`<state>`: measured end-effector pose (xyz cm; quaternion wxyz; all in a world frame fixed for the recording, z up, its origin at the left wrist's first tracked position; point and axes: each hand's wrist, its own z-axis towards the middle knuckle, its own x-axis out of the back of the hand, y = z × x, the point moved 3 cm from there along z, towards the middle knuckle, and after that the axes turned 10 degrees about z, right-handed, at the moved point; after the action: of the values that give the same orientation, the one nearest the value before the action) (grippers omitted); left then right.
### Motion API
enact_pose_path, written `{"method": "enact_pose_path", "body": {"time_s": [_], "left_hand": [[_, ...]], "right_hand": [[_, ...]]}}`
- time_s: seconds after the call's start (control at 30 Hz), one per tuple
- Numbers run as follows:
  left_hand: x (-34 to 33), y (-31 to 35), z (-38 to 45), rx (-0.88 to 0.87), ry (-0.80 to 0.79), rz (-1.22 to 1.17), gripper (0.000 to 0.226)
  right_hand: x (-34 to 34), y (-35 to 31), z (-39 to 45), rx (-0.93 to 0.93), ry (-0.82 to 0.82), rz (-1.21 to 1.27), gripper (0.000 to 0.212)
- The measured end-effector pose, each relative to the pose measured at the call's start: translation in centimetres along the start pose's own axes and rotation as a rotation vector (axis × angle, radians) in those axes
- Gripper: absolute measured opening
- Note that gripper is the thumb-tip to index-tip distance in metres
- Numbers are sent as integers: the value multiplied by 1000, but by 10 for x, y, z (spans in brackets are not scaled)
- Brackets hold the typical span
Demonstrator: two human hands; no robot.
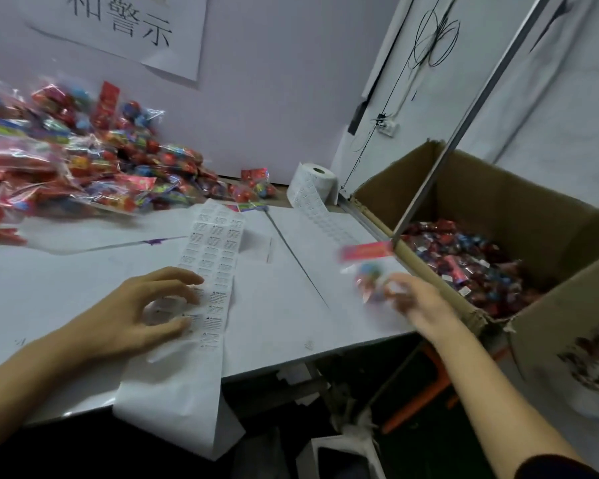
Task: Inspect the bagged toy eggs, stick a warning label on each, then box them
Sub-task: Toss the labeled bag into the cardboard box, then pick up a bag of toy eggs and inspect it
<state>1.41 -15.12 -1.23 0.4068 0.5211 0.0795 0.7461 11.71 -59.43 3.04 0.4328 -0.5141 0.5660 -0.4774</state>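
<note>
From my remote seat I looked down on a white table [83, 271] with a large open cardboard box [498, 209] just beside its right edge, its floor covered with bagged eggs bearing small white labels. A heap of unboxed bags [66, 160] lay along the table's far left, cut off by the frame edge. A label strip [208, 271] ran lengthwise from near the heap toward me, its bare backing hanging over the near edge; a label roll [313, 183] stood at the far right by the wall. My left hand [146, 309] reached in from the lower left, palm down, fingers spread and loosely bent, fingertips resting on the strip, gripping nothing. My right hand [419, 305] stretched forward over the table's right edge, badly blurred; its fingers seemed to touch a bagged toy egg [367, 271], but I could not tell whether they gripped it. The bag's red header card pointed away from me, long axis roughly front to back.
</note>
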Motion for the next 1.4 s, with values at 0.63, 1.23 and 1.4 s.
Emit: {"method": "enact_pose_path", "body": {"time_s": [0.63,1.23,1.4], "left_hand": [[18,-8,1,385,476,-58,13],[93,-89,-19,803,739,460,23],[120,-128,-58,1029,509,590,49]], "right_hand": [[-316,18,-26,468,-619,-663,15],[-416,61,-19,464,-681,-353,12],[-415,63,-17,411,-688,-307,15]]}}
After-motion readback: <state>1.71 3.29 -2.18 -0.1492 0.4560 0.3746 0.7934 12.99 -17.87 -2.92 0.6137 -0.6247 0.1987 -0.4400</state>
